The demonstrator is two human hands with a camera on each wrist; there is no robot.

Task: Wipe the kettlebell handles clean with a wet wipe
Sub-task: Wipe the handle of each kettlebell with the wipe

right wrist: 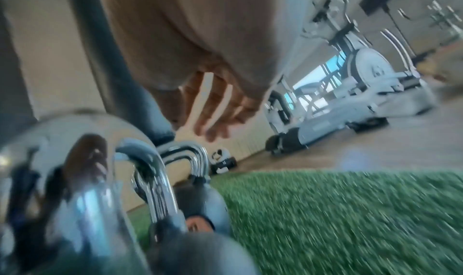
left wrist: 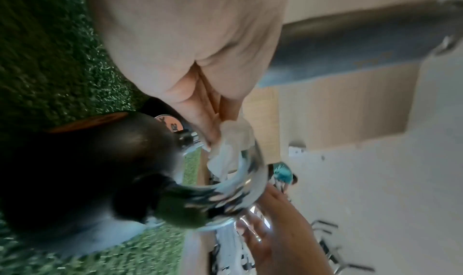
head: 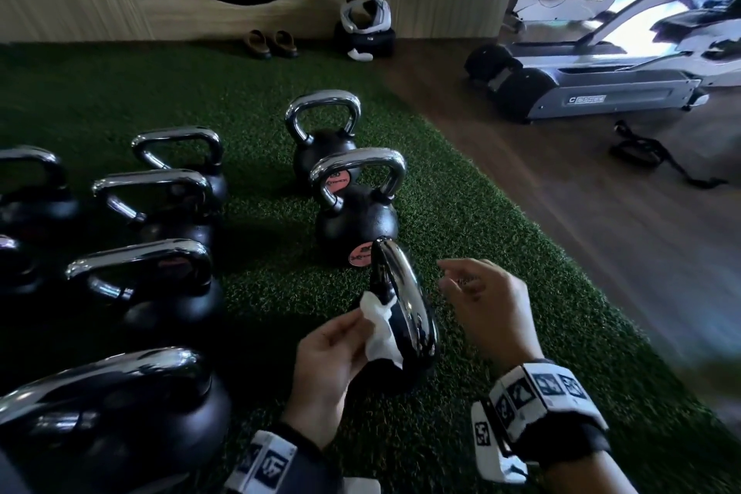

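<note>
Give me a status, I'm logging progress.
Left hand pinches wet wipe against nearest kettlebell handle. Right hand open, off the handle. Nothing in the way.

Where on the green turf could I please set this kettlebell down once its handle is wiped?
Bare turf lies right of the kettlebell being wiped, running to the wood floor. More lies beyond the far kettlebell, toward the sandals. Left is crowded with the kettlebell rows.

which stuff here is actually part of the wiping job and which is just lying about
Part of the job:
- wet wipe, held in the left hand
- chrome handle of the nearest kettlebell
- right hand, open beside it
- other kettlebells

Lying about:
- sandals
- headset
- treadmill
- strap
</note>
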